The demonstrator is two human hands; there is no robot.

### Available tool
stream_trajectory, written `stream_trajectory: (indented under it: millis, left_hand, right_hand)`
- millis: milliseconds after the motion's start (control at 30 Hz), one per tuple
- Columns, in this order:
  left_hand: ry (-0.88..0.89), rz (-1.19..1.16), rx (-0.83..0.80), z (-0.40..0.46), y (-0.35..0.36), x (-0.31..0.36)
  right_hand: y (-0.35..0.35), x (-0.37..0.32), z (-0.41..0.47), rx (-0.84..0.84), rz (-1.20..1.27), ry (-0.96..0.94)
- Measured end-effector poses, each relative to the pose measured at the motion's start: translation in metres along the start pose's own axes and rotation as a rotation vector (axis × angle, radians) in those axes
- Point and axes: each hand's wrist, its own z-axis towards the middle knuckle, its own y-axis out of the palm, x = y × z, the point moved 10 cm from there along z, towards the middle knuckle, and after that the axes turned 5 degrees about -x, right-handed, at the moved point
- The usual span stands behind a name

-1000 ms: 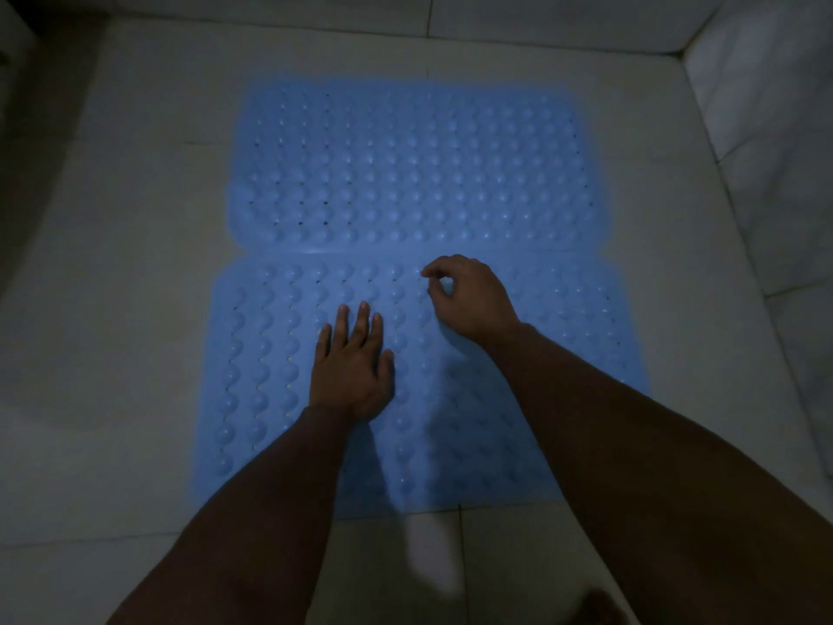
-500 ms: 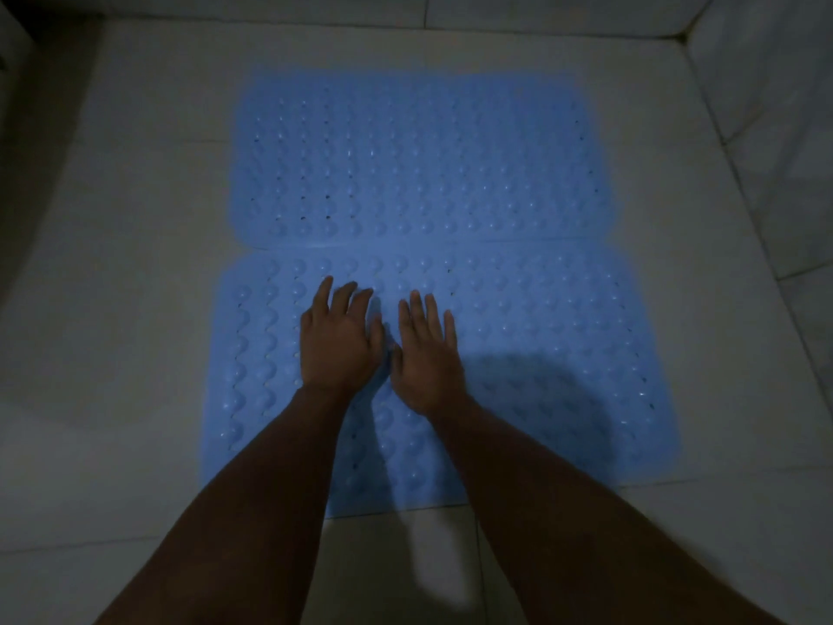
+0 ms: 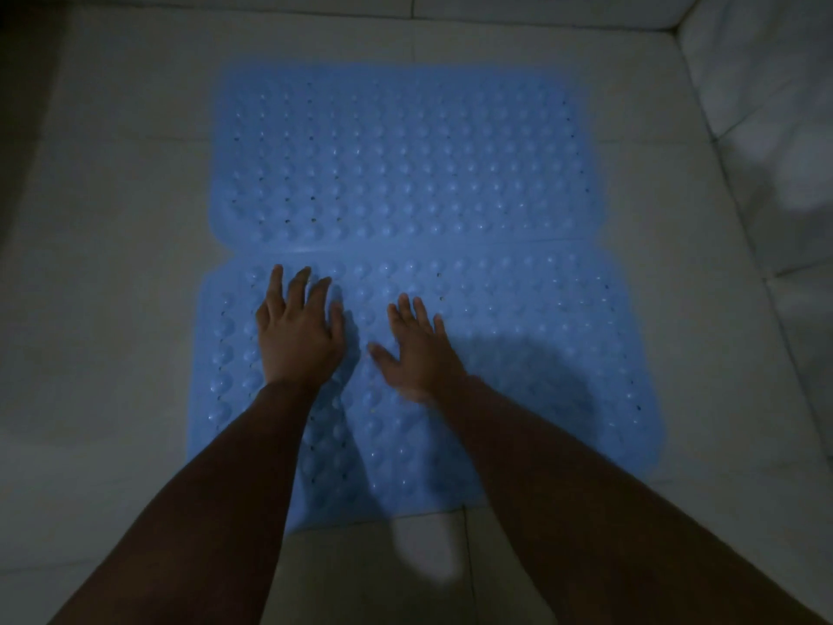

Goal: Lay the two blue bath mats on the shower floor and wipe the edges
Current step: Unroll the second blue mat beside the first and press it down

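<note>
Two blue bubbled bath mats lie flat on the pale tiled shower floor (image 3: 103, 309), long sides touching. The far mat (image 3: 401, 160) is bare. On the near mat (image 3: 541, 354) both my hands rest palm down with fingers spread. My left hand (image 3: 297, 336) is on its left part, fingertips near the seam between the mats. My right hand (image 3: 417, 349) lies a little to the right and lower, slightly blurred. Neither hand holds anything. My forearms cover part of the near mat's front edge.
Pale tiled walls rise at the back (image 3: 405, 6) and along the right side (image 3: 775, 128). Bare floor tile borders the mats on the left, right and front. The left far corner is dark.
My right hand came back from the seam, flattened beside the left hand, then slid right. My left hand moved up toward the seam. The hands are now apart.
</note>
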Motion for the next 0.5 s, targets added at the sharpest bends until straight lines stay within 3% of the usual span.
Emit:
stream_trajectory:
  millis: [67,233,400,500]
  left_hand:
    - [-0.015,-0.020,-0.006,0.000,-0.004,0.008]
    - [0.020,-0.050,-0.039,0.007,0.006,0.055]
    - [0.281,-0.095,-0.063,-0.018,0.048,0.144]
    - [0.398,-0.054,-0.177,-0.041,0.092,0.181]
  right_hand:
    - [-0.036,0.004,0.012,-0.143,0.160,0.050]
    - [-0.153,0.037,0.024,0.127,0.224,0.112]
    - [-0.187,0.081,0.006,0.280,0.237,0.098]
    - [-0.185,0.107,0.000,0.346,0.227,0.062]
